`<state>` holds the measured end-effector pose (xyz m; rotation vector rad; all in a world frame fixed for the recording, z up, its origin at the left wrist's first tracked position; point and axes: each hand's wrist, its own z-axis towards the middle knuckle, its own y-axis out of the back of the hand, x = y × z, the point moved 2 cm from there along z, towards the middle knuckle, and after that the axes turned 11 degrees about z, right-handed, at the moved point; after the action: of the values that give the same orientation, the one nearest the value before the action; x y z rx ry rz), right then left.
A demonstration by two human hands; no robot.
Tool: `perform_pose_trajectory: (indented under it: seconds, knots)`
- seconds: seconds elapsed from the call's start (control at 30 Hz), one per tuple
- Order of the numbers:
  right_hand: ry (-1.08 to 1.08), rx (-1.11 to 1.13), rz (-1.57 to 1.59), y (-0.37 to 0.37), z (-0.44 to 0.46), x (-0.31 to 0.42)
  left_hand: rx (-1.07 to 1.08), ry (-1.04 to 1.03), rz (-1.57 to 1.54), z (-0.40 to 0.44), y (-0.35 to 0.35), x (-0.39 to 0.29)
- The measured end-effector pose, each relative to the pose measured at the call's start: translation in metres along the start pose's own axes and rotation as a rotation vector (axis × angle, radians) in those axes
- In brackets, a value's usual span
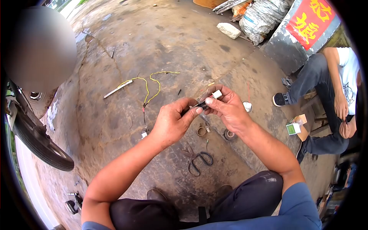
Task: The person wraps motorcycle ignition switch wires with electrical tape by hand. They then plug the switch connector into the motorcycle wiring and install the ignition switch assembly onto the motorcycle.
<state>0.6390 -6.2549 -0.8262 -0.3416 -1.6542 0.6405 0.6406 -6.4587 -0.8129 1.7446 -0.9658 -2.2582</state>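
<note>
Left hand and right hand met above the concrete floor, thumbs close. Right grip pinched a white wire connector; left grip pinched dark wires, mostly hidden, probably bundled.

Worn on the head, the wide-angle camera looks forward and down past the near left hand and right hand onto the ground.
</note>
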Motion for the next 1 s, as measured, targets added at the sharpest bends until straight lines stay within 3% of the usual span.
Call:
perform_pose_trajectory:
  seconds: [0.13, 0.23, 0.43, 0.5, 0.63, 0.77, 0.8, 0.87, 0.93, 1.0]
  knots:
    - [0.037, 0.019, 0.006, 0.004, 0.000, -0.002, 0.012, 0.077, 0.004, 0.003, -0.002, 0.003]
    - [0.034, -0.019, -0.039, 0.000, 0.000, 0.003, -0.184, -0.286, 0.393, 0.005, -0.004, 0.003]
    - [0.073, -0.033, -0.053, -0.013, -0.001, -0.001, -0.179, -0.307, 0.564, 0.000, -0.003, -0.004]
    - [0.084, -0.028, -0.089, -0.010, -0.001, -0.004, -0.122, -0.280, 0.694, 0.002, -0.001, -0.006]
    - [0.063, -0.013, -0.099, -0.005, 0.000, -0.001, -0.119, -0.203, 0.498, 0.013, -0.003, -0.001]
    - [0.011, 0.038, -0.211, 0.012, -0.003, 0.004, 0.084, 0.050, 0.405, 0.019, 0.001, 0.021]
    - [-0.012, 0.061, -0.402, 0.043, 0.002, -0.006, 0.084, 0.050, 0.401, 0.019, 0.004, 0.026]
    - [-0.272, 0.128, -1.157, 0.092, 0.000, -0.014, 0.204, 0.273, 0.142, 0.019, 0.007, 0.037]
    - [-0.445, 0.309, -1.857, 0.139, -0.022, -0.040, 0.200, 0.319, 0.003, 0.018, 0.008, 0.037]
    - [-0.490, 0.379, -2.017, 0.183, -0.046, -0.069, 0.168, 0.393, -0.237, 0.014, 0.006, 0.042]
